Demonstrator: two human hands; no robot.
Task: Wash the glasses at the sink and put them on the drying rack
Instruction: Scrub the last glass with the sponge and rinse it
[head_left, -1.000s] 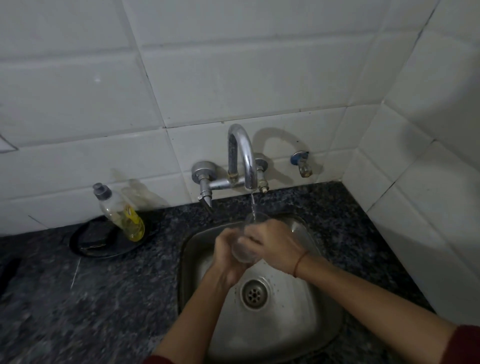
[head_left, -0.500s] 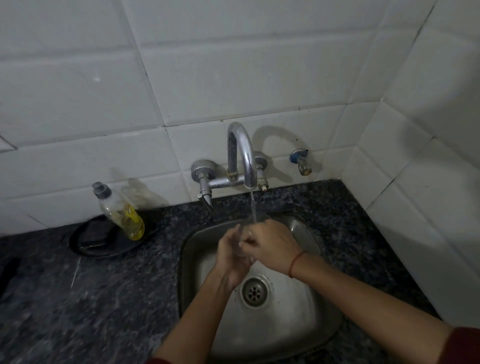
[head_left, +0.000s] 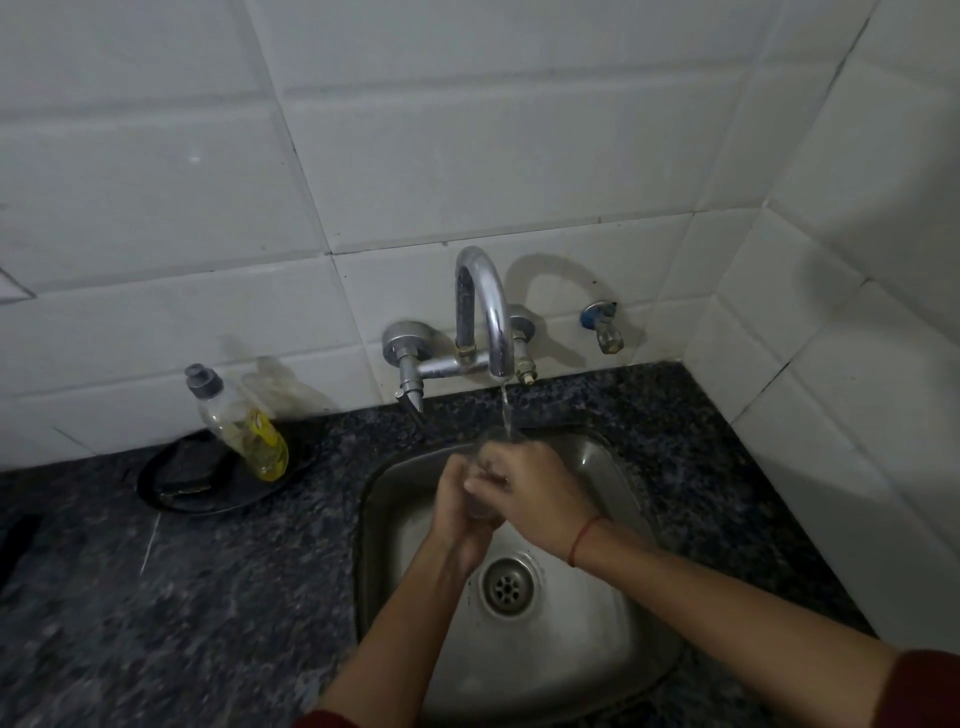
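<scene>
— Dark stone counter (head_left: 208, 597), steel sink (head_left: 613, 467). Where's the glass (head_left: 482, 509)?
— Between both hands, over the sink, mostly hidden. The left hand (head_left: 457, 499) curls round one side and the right hand (head_left: 535, 493) wraps the other.
— Why hold it there?
— Water (head_left: 505, 410) falls from the tap (head_left: 488, 312) just above the hands, so it lands on the glass and drains below the wrists.
— Which way does it point?
— Mouth up toward the stream, long axis roughly upright, I judge. Little of it shows.
— Further out?
— Soap bottle (head_left: 244, 421), well left of the left hand. No rack in view.
</scene>
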